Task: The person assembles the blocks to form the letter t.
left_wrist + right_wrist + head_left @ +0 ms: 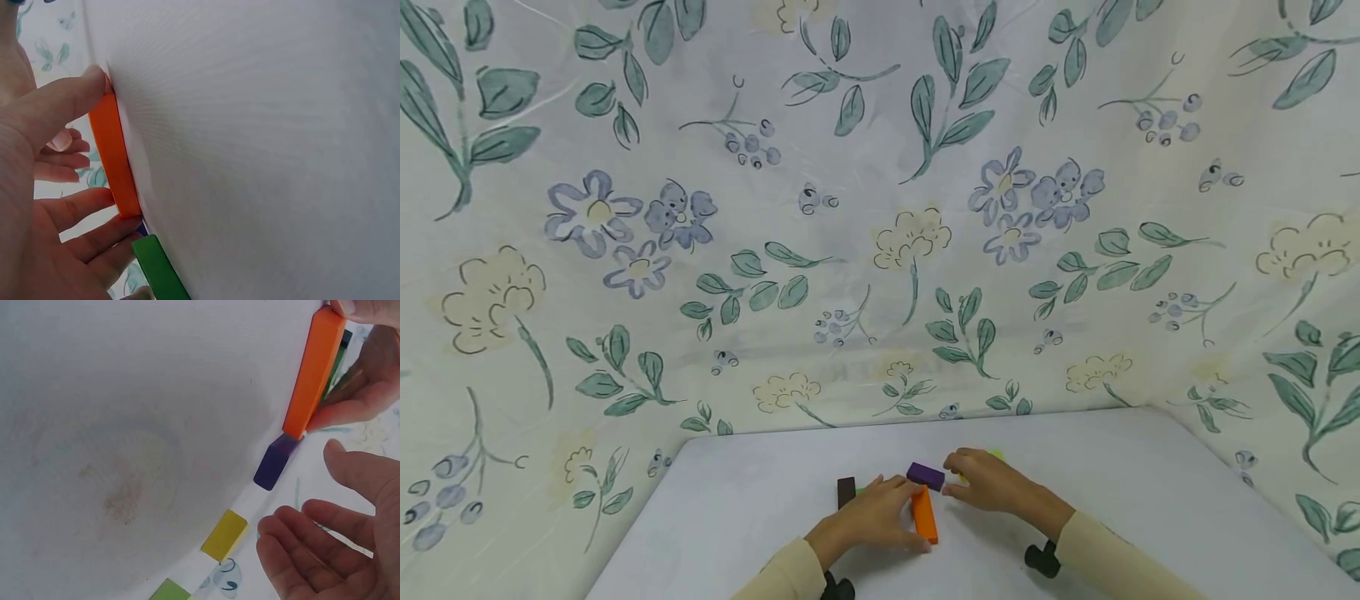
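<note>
My left hand (880, 512) holds an orange block (925, 515) end to end. In the left wrist view its thumb is at one end and its fingertips are at the other. Just beyond the orange block lies a purple block (926, 476). Close to the purple block's right side is my right hand (988, 482), its fingers loosely bent around nothing. A yellow block (225, 534) lies near the right fingertips in the right wrist view. Behind the left hand, a green block (159, 269) shows in the left wrist view.
A black block (846, 492) stands out left of the left hand. Past the yellow block, a light green block (170, 591) is cut by the frame's lower edge. The white table (737, 500) meets a floral-patterned sheet (850, 292) at its back edge.
</note>
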### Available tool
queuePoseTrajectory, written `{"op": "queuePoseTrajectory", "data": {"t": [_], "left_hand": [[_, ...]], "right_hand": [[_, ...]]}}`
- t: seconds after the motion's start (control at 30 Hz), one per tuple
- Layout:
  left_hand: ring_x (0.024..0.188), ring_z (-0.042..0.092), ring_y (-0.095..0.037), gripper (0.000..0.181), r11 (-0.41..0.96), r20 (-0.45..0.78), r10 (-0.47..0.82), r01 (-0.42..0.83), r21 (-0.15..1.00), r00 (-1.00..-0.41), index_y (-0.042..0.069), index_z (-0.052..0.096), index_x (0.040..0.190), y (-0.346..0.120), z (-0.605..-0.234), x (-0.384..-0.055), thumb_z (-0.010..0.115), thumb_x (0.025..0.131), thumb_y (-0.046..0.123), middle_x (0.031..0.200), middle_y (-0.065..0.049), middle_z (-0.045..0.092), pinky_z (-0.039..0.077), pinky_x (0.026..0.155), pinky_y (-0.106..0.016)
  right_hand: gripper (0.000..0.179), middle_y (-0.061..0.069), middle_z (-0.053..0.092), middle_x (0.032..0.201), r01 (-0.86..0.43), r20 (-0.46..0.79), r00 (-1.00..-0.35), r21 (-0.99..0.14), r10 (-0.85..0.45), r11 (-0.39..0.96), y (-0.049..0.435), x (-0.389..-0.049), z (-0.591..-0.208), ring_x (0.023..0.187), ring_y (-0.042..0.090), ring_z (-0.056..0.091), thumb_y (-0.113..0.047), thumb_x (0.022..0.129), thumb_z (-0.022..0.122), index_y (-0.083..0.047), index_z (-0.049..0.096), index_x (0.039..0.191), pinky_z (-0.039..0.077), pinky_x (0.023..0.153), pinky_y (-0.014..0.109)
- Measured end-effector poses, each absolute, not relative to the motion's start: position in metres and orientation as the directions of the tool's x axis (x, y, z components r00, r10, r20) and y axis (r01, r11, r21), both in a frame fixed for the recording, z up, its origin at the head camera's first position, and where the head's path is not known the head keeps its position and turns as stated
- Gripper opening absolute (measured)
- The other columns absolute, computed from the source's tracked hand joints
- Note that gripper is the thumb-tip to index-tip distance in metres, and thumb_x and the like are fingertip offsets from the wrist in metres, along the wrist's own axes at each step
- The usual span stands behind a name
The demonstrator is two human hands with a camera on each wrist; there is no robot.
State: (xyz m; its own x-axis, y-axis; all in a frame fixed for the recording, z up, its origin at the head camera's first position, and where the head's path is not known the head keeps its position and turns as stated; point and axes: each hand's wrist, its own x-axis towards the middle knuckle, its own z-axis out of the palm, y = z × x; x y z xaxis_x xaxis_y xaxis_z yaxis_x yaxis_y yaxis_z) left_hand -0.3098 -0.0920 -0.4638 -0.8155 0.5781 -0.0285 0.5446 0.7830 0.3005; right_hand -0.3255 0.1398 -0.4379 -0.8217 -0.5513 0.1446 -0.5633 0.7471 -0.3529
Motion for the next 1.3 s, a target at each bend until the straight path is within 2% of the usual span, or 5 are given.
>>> {"op": "queuePoseTrajectory", "data": {"t": [0.33,0.53,0.8,1.0,1.3], "left_hand": [[0.132,0.054,-0.019,0.081,0.782,-0.008,0.577,0.549,0.295,-0.817,0.018,0.058,0.140,-0.091,-0.460,-0.309,0.079,0.074,0.062,0.138,0.000,0.061,0.030,0.119,-0.055],[0.133,0.053,-0.020,0.084,0.758,0.035,0.593,0.572,0.313,-0.804,0.017,0.058,0.140,-0.095,-0.464,-0.307,0.075,0.075,0.067,0.140,-0.001,0.061,0.031,0.119,-0.055],[0.127,0.057,-0.021,0.087,0.738,0.036,0.577,0.541,0.403,-0.816,0.020,0.055,0.143,-0.098,-0.466,-0.305,0.073,0.075,0.071,0.143,-0.004,0.056,0.051,0.105,-0.043],[0.122,0.059,-0.016,0.084,0.716,0.027,0.581,0.527,0.459,-0.813,0.020,0.055,0.143,-0.099,-0.464,-0.300,0.075,0.077,0.066,0.142,-0.001,0.056,0.052,0.104,-0.039],[0.126,0.057,-0.017,0.079,0.695,0.039,0.590,0.531,0.485,-0.807,0.023,0.055,0.143,-0.098,-0.459,-0.290,0.075,0.078,0.063,0.144,0.000,0.055,0.051,0.104,-0.040]], "right_hand": [[0.031,0.009,0.070,0.099,-0.568,0.136,-0.816,-0.372,-0.562,0.735,0.136,-0.329,-0.442,0.088,0.021,0.065,-0.024,0.088,0.077,-0.002,0.069,0.109,0.059,0.081,0.033],[0.032,0.010,0.070,0.097,-0.544,0.124,-0.828,-0.409,-0.546,0.733,0.134,-0.328,-0.442,0.087,0.023,0.065,-0.022,0.088,0.077,0.000,0.069,0.108,0.059,0.080,0.035],[0.030,0.008,0.071,0.096,-0.546,0.148,-0.832,-0.396,-0.535,0.738,0.133,-0.331,-0.444,0.086,0.020,0.065,-0.023,0.089,0.076,-0.002,0.070,0.109,0.059,0.079,0.033],[0.030,0.010,0.071,0.096,-0.550,0.158,-0.829,-0.404,-0.537,0.731,0.133,-0.333,-0.447,0.087,0.023,0.065,-0.022,0.088,0.077,-0.001,0.070,0.109,0.059,0.079,0.035],[0.033,0.007,0.068,0.095,-0.527,0.163,-0.847,-0.392,-0.506,0.754,0.130,-0.336,-0.451,0.085,0.019,0.062,-0.023,0.086,0.079,-0.001,0.070,0.109,0.059,0.080,0.035]]}}
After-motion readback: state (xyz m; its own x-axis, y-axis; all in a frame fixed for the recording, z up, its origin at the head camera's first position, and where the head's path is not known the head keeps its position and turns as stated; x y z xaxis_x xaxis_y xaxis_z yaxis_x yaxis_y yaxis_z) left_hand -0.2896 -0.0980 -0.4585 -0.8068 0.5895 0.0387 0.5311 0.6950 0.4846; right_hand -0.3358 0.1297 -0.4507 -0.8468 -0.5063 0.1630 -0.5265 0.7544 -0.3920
